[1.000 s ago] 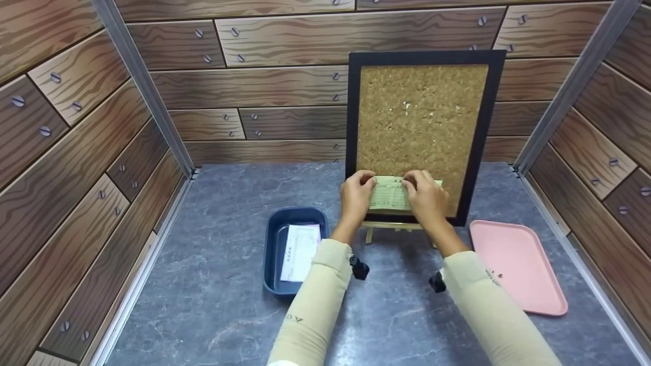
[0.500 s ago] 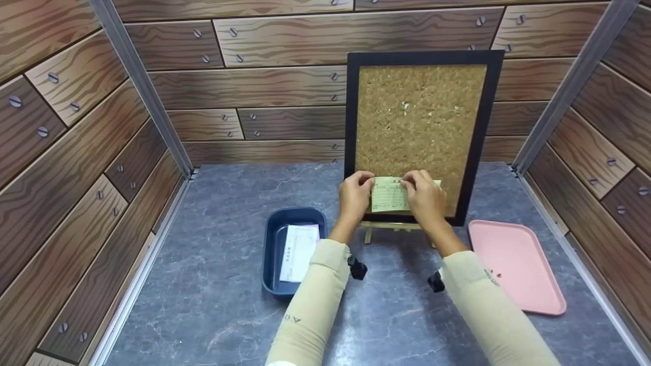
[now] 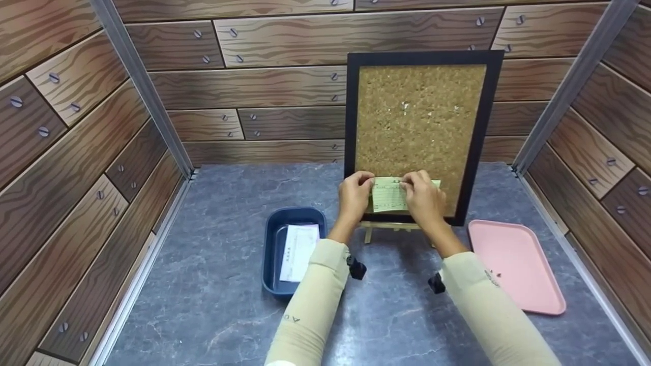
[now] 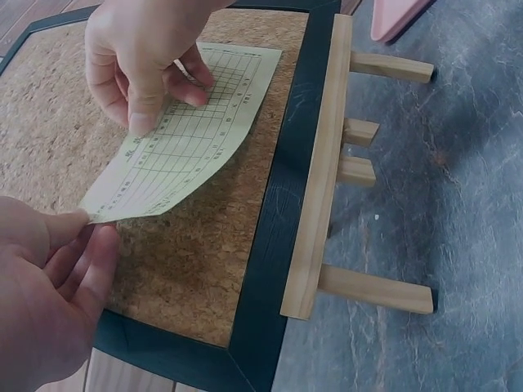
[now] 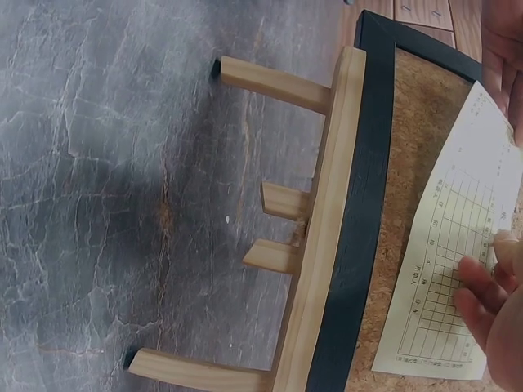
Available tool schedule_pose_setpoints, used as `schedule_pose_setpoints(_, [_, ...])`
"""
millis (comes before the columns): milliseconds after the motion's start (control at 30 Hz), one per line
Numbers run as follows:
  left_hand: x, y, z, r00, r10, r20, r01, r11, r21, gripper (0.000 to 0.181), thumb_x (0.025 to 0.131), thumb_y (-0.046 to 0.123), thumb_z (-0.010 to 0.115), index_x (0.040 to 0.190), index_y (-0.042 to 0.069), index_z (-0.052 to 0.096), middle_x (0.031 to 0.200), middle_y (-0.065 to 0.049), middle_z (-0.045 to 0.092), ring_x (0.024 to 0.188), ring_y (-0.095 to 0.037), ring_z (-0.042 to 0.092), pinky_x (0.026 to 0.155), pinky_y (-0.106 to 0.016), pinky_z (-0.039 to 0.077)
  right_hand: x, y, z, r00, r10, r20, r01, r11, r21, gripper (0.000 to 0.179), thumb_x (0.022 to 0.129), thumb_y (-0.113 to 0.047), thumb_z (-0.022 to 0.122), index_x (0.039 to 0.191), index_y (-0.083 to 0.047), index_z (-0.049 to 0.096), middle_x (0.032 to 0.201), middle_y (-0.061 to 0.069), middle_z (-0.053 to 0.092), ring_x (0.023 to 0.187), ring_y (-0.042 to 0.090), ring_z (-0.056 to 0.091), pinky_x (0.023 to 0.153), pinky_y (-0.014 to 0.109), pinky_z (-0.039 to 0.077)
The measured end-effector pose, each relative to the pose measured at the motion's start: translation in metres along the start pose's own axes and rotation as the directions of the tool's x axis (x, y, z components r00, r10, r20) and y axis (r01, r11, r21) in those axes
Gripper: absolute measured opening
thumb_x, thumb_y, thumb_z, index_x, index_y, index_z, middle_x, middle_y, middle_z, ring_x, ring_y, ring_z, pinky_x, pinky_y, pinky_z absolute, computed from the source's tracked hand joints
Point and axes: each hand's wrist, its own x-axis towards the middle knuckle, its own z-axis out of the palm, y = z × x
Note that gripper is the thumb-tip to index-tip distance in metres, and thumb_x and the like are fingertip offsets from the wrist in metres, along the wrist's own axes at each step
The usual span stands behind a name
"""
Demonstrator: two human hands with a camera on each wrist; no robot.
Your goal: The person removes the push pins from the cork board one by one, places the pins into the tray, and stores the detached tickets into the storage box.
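Observation:
A pale green printed form [image 3: 389, 195] hangs in front of the lower part of a black-framed corkboard [image 3: 417, 127]. My left hand [image 3: 354, 195] pinches its upper left corner between thumb and fingers, as the left wrist view shows. Along its top edge my right hand [image 3: 425, 197] holds the form, the thumb at the edge and other fingers curled over the printed face. In the right wrist view the form [image 5: 445, 269] bows, its lower edge standing off the cork. Whether the right fingers also hide something small cannot be made out.
The board rests on a wooden easel [image 4: 320, 180]. At left a blue bin [image 3: 271, 254] contains white printed papers [image 3: 299, 254]. A pink tray [image 3: 529, 284] with a few tiny dark red items [image 3: 498, 275] lies at right. Plank-patterned walls [image 3: 279, 86] surround the grey tabletop [image 3: 213, 244].
The form's lower left corner has swung slightly right and down, away from my left hand. Both hands keep nearly the same place and hold.

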Motion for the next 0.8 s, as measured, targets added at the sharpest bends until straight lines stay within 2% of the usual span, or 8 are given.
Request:
schedule_pose_setpoints(200, [-0.003,-0.003,-0.004,1.000,-0.029,0.000,0.029,0.998,-0.056,0.008,0.093,0.008,0.070,0.097,0.005,0.077,0.088,-0.005,0.075,0.065,-0.003,0.059,0.061,-0.017,0.053,-0.005,-0.006,-0.008,0.993,0.094,0.067,-0.097,0.995,0.034,0.014,0.092,-0.026,0.073,0.096,-0.013,0.069,0.101,0.006,0.069,0.086,0.030,0.068,0.067,0.054,0.049])
schedule_pose_setpoints(367, [-0.010,-0.008,-0.011,0.997,-0.072,-0.006,0.071,0.989,-0.131,0.009,0.094,0.008,0.069,0.098,0.005,0.076,0.089,-0.005,0.074,0.066,-0.005,0.060,0.061,-0.020,0.055,-0.011,-0.012,-0.019,0.987,0.137,0.082,-0.145,0.985,0.097,0.013,0.090,-0.023,0.075,0.094,-0.012,0.070,0.092,0.007,0.073,0.077,0.027,0.068,0.065,0.048,0.047])
schedule_pose_setpoints(500, [-0.020,-0.013,-0.020,0.995,-0.094,-0.014,0.089,0.973,-0.213,0.009,0.093,0.007,0.069,0.098,0.003,0.075,0.086,-0.006,0.072,0.064,-0.007,0.058,0.059,-0.022,0.055,-0.015,-0.015,-0.030,0.989,0.134,0.067,-0.144,0.976,0.164,0.010,0.088,-0.017,0.077,0.093,-0.009,0.071,0.083,0.007,0.074,0.065,0.020,0.066,0.061,0.038,0.045])
schedule_pose_setpoints(533, [-0.022,-0.014,-0.022,0.995,-0.097,-0.017,0.091,0.968,-0.235,0.009,0.093,0.006,0.069,0.098,0.001,0.075,0.085,-0.007,0.072,0.063,-0.007,0.058,0.059,-0.024,0.056,-0.017,-0.016,-0.034,0.990,0.130,0.055,-0.138,0.974,0.178,0.010,0.088,-0.015,0.078,0.093,-0.009,0.072,0.079,0.007,0.073,0.063,0.015,0.063,0.060,0.035,0.044])
schedule_pose_setpoints(667, [-0.035,-0.020,-0.034,0.994,-0.108,-0.024,0.094,0.942,-0.322,0.011,0.092,0.003,0.069,0.099,-0.004,0.074,0.086,-0.012,0.072,0.062,-0.008,0.059,0.059,-0.028,0.057,-0.023,-0.011,-0.047,0.993,0.114,0.027,-0.117,0.966,0.229,0.013,0.089,-0.010,0.076,0.101,-0.007,0.074,0.084,0.006,0.074,0.061,-0.003,0.056,0.060,0.019,0.043])
schedule_pose_setpoints(733, [-0.042,-0.024,-0.041,0.994,-0.108,-0.028,0.091,0.932,-0.351,0.013,0.092,0.003,0.070,0.100,-0.005,0.073,0.087,-0.014,0.073,0.063,-0.009,0.060,0.060,-0.031,0.059,-0.027,-0.007,-0.053,0.995,0.099,0.014,-0.099,0.961,0.257,0.015,0.089,-0.008,0.076,0.104,-0.006,0.076,0.085,0.007,0.073,0.062,-0.007,0.053,0.060,0.012,0.041])
schedule_pose_setpoints(800, [-0.050,-0.028,-0.048,0.993,-0.112,-0.033,0.093,0.926,-0.365,0.014,0.092,0.005,0.070,0.101,-0.006,0.074,0.087,-0.015,0.073,0.064,-0.012,0.062,0.060,-0.030,0.059,-0.032,0.000,-0.060,0.996,0.090,0.008,-0.088,0.953,0.289,0.015,0.089,-0.006,0.075,0.104,-0.004,0.076,0.086,0.009,0.072,0.062,-0.005,0.055,0.059,0.008,0.040])
